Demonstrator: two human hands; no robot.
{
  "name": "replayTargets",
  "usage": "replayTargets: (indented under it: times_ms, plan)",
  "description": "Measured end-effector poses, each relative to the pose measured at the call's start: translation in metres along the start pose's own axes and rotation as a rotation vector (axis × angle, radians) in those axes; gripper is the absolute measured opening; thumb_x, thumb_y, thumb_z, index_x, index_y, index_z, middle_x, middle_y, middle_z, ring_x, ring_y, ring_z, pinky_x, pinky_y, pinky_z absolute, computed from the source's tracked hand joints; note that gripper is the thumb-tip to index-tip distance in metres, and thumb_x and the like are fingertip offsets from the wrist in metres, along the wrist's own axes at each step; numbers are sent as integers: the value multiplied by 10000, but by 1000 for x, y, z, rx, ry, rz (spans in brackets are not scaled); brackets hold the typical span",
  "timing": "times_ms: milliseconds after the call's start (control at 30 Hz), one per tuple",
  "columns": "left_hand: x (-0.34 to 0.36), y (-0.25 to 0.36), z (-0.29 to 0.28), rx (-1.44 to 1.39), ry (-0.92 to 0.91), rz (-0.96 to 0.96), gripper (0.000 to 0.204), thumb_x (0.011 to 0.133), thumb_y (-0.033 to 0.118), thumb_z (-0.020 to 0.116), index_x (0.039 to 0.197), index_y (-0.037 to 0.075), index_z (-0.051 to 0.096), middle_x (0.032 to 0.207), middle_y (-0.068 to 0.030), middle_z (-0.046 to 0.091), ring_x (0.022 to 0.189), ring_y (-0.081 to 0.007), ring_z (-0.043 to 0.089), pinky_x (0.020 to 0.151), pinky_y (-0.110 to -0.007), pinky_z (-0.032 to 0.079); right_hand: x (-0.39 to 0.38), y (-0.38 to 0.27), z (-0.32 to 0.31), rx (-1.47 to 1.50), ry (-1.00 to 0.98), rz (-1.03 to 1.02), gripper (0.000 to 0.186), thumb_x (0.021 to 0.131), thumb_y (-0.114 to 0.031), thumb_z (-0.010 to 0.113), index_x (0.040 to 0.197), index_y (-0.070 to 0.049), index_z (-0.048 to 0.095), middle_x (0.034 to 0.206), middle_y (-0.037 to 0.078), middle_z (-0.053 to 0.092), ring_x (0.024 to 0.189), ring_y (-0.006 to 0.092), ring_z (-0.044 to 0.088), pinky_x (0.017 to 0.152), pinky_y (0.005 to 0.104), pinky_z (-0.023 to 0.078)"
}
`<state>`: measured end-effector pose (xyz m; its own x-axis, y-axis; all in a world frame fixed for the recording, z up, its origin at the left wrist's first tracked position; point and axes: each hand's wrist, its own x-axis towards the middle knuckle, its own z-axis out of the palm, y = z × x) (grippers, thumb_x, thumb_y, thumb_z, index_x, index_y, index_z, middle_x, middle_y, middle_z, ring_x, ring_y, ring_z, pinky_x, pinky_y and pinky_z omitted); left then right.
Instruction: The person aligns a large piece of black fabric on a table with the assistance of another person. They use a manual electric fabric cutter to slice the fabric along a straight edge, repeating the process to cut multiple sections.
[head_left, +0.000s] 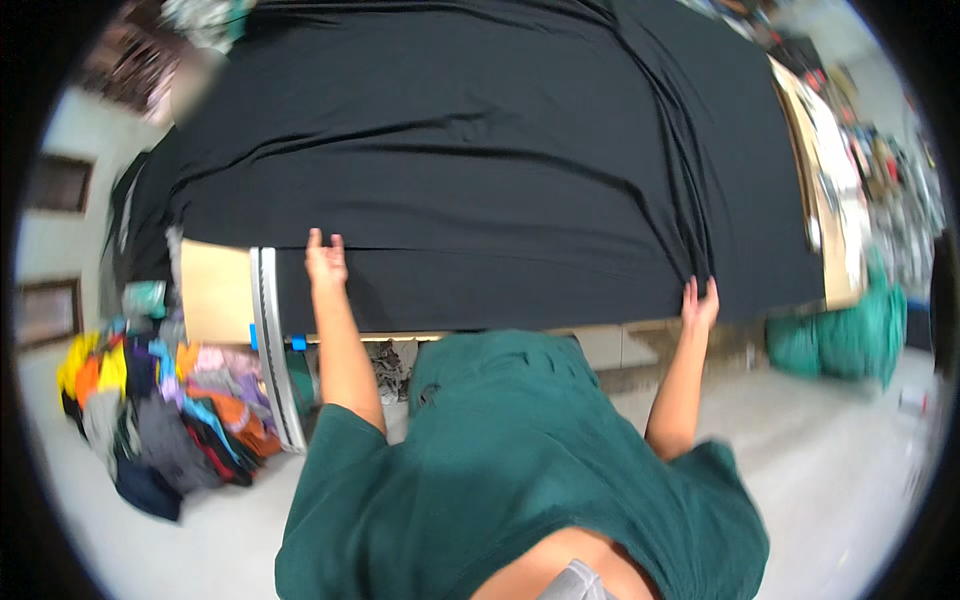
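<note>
A wide sheet of black fabric (470,190) covers most of the table, with long creases running across it and bunched folds converging toward the right. My left hand (326,258) is at a horizontal edge in the fabric, left of centre, with fingers extended and apart. My right hand (700,300) grips the fabric at the lower end of the bunched folds, near the front edge. Beside my left hand, a long silver metal bar (271,350) with blue fittings lies across a bare wooden board (215,290).
A colourful heap of cloth (165,410) sits at lower left. Green bundles (830,345) rest on the floor at right. Stacked tan sheets (835,210) line the table's right end, with piled goods (895,190) beyond. More piles (130,65) stand at upper left.
</note>
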<state>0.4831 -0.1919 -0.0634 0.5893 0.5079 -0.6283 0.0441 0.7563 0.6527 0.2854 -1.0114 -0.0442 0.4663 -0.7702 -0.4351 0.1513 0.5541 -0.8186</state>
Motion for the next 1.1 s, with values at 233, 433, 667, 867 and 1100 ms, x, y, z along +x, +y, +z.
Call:
replayTargets:
  times_ms: [233, 433, 667, 867, 1100]
  plan:
    - [120, 112, -24, 318, -101, 104, 471, 1049, 337, 686, 1378, 21, 572, 1321, -94, 657, 1007, -204, 679, 707, -300, 622, -34, 11, 21, -180, 69, 123, 385, 1096, -121, 494, 1465, -150, 601, 1572, 149, 441, 1165, 344, 708, 825, 421, 643]
    - [56, 168, -31, 808, 475, 624, 798, 1120, 457, 278, 1193, -278, 579, 1212, -418, 667, 1112, -461, 698, 1004, -508, 585, -66, 29, 13, -233, 364, 40, 338, 1021, -16, 484, 1225, -105, 739, 955, 107, 663, 685, 222, 632, 627, 386, 587]
    - [-6, 260, -188, 844, 1041, 585, 712, 1088, 474, 458, 1154, -201, 674, 1246, -382, 675, 1163, -511, 663, 980, -546, 551, -98, 54, -5, -567, 418, -98, 292, 1011, -72, 494, 1109, -124, 764, 724, 7, 586, 488, 111, 451, 432, 304, 359]
    - [5, 244, -241, 1050, 662, 423, 701, 1086, 493, 512, 1269, -172, 639, 1298, -338, 674, 1142, -465, 680, 1008, -526, 538, -121, 83, -8, -829, 285, -347, 271, 1017, -166, 608, 1253, -161, 743, 738, 9, 606, 540, 114, 511, 462, 308, 401]
    - [41, 216, -234, 923, 493, 284, 694, 1086, 446, 539, 1328, -203, 573, 1368, -295, 642, 1152, -421, 664, 1021, -472, 545, -206, 151, 42, -989, 223, -428, 148, 994, -221, 684, 1101, -121, 707, 800, 33, 648, 684, 149, 590, 612, 338, 477]
